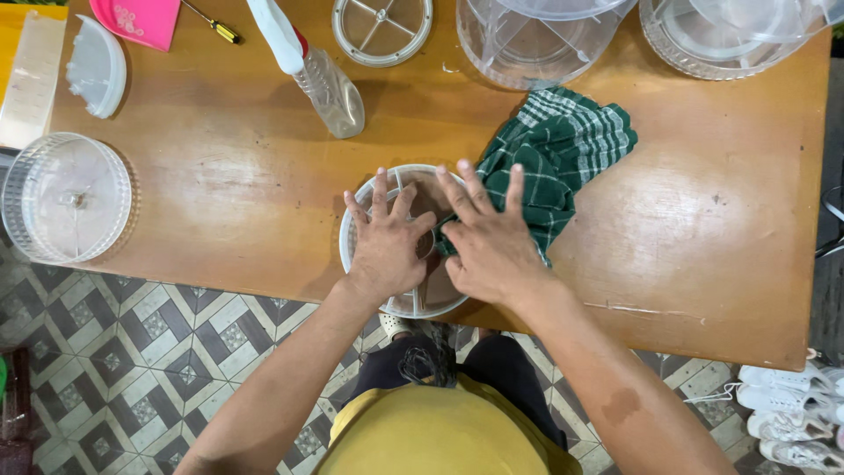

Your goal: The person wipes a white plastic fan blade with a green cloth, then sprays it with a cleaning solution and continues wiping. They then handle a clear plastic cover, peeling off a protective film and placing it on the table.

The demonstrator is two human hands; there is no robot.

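A round clear plastic divider tray [413,303] is lying at the near edge of the wooden table [264,176], slightly overhanging it, and both hands are pressing down on it. The left hand [385,242] is resting flat with fingers spread apart over the tray's left half, gripping nothing. The right hand [492,242] is lying just beside it, fingers splayed, pinning the near end of a green checked cloth [563,149] against the tray; whether any fingers are curling around the cloth is hard to tell. The hands are hiding most of the tray's inner spokes.

The cloth is trailing away to the far right in a bunched heap. Farther off, a clear spray bottle [321,75] is lying on its side, its head cut off by the frame. Beyond it a small spoked disc [382,31] and two large clear containers [536,40] are being cropped at the far edge. On the left a clear ridged wheel [66,198] is hanging over the table edge.
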